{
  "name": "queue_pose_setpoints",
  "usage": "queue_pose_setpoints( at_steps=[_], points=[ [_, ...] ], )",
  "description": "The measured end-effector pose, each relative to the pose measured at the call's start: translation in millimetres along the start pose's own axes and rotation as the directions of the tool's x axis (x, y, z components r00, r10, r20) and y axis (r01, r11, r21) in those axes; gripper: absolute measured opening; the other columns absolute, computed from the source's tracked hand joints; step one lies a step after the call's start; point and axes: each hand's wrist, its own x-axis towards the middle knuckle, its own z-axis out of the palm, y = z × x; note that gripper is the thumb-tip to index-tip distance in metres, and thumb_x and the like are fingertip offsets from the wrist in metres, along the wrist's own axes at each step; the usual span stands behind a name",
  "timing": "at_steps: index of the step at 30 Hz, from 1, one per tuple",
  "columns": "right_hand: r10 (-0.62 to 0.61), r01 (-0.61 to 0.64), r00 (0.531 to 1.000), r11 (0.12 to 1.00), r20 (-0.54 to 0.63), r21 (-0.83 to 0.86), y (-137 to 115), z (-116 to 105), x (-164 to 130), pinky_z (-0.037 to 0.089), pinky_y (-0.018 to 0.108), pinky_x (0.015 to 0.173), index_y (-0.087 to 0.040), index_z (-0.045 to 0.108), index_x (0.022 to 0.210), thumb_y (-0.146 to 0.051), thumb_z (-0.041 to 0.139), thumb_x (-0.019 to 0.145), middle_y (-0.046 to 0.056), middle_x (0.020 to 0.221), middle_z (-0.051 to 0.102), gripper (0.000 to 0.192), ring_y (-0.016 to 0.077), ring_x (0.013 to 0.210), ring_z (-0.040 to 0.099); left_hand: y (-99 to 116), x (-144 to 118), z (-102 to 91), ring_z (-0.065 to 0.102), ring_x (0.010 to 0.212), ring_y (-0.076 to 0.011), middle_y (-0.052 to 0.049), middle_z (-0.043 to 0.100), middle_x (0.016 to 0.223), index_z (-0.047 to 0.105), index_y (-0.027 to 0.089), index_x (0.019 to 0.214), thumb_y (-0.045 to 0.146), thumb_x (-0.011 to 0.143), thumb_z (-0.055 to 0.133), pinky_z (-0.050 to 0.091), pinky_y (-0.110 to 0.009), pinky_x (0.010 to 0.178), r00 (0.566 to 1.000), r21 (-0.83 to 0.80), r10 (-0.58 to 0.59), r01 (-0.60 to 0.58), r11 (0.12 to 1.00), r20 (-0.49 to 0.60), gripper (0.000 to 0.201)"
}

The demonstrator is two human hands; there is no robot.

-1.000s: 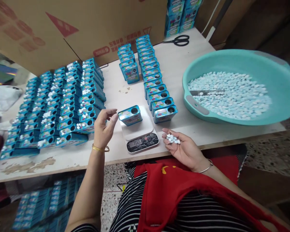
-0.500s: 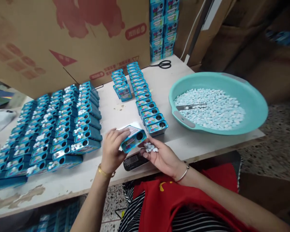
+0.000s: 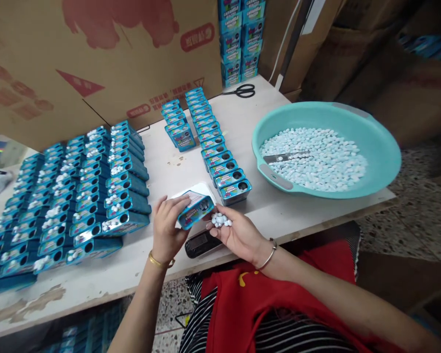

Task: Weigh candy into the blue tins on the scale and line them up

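Note:
My left hand [image 3: 166,229] is wrapped round a blue candy tin [image 3: 194,214], tilted with its round hole toward my right hand. Pale candies show inside that hole. Cupped close beside the tin, my right hand [image 3: 244,238] holds a small heap of white and pale blue candies [image 3: 221,220], its fingertips near the hole. Under both hands lies a kitchen scale [image 3: 200,245] with a black front, and its white plate [image 3: 202,189] is partly hidden by the tin. Just beyond my right hand, a row of blue tins [image 3: 234,191] stands with dark open holes.
A turquoise basin [image 3: 384,152] full of candies, with a metal scoop [image 3: 275,158] in it, sits at the right. Rows of tins topped with candies [image 3: 91,196] fill the left. Scissors [image 3: 244,90], stacked tins [image 3: 231,44] and a large cardboard box [image 3: 132,68] stand behind.
Pale candies now show in the tin's hole, which looked dark before. The heap in my right palm is more exposed. The whole view has shifted slightly.

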Motion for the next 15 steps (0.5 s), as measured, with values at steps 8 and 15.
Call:
queue_pose_setpoints(
  at_steps=[8,15],
  points=[
    [-0.043,0.028,0.994,0.988,-0.096,-0.149,-13.9,-42.8,-20.5,0.042,0.017,0.050,-0.010,0.066,0.093,-0.018,0.056,0.083,0.005,0.073,0.063,0.016,0.0086,0.060,0.057,-27.0,-15.9,31.4,0.061,0.081,-0.0151,-0.001,0.064,0.090,0.057,0.019,0.101,0.032,0.068,0.075,0.051,-0.029,0.075,0.895,-0.453,-0.446,0.404,0.794,0.017,0.040],
    [-0.076,0.038,0.979,0.980,-0.191,-0.193,-22.1,-80.2,-28.2,0.037,0.016,0.042,-0.013,0.065,0.078,-0.035,0.067,0.077,0.002,0.065,0.059,0.022,0.0078,0.053,0.051,-31.3,-16.7,22.1,0.057,0.109,-0.0217,-0.009,0.058,0.119,0.048,0.024,0.123,0.040,0.069,0.074,0.046,-0.039,0.095,0.919,-0.603,-0.388,0.350,0.716,0.074,0.061]
  ],
)
